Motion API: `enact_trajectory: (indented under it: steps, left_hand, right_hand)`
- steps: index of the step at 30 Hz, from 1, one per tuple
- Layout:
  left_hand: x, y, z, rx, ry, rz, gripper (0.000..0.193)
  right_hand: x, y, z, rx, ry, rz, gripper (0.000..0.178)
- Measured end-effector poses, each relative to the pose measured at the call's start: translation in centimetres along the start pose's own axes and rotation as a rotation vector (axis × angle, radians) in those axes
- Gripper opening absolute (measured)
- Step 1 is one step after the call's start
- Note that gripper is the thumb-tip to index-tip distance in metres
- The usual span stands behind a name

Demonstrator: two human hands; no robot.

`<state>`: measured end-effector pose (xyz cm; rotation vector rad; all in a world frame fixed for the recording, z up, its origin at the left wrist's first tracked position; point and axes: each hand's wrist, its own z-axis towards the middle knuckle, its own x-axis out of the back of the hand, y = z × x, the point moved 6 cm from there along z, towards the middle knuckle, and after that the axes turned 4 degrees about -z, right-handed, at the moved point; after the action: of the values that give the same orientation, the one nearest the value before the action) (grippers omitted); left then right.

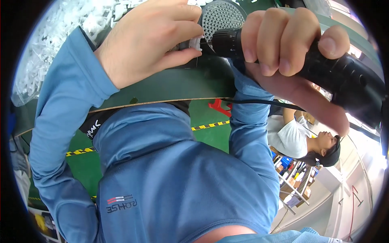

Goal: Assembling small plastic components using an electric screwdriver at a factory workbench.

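My right hand [283, 52] is wrapped round a black electric screwdriver [344, 77], which lies across the view with its tip toward the left. A small white plastic piece [196, 43] sits pinched between the thumb and fingers of my left hand [152, 42]. The screwdriver's nose meets or nearly meets this piece; the exact contact is too small to make out. Just behind both stands a round grey perforated disc [222, 20], partly covered by the screwdriver and my fingers.
Many small white plastic parts [44, 44] lie heaped in clear plastic film at the left of the dark green tabletop [162, 87]. A black cable [251, 102] runs by my right sleeve. At the right, another person [298, 137] is near a loaded shelf [293, 182].
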<state>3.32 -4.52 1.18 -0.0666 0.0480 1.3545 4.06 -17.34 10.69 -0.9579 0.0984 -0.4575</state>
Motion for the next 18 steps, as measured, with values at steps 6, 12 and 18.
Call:
enact_trajectory:
  steps: [6, 12, 18]
  left_hand:
    - [0.2, 0.8, 2.3, 0.76, -0.705, 0.076, 0.032]
    - [0.7, 1.1, 2.1, 0.729, -0.611, 0.086, 0.032]
    - [0.6, 1.2, 2.1, 0.72, -0.669, 0.138, 0.033]
  right_hand:
    - [0.5, -0.3, -0.5, 0.016, 0.072, 0.007, 0.1]
    - [1.8, -1.5, -0.7, 0.013, 0.182, -0.008, 0.1]
    - [4.8, -0.5, -0.8, 0.018, 0.752, -0.597, 0.063]
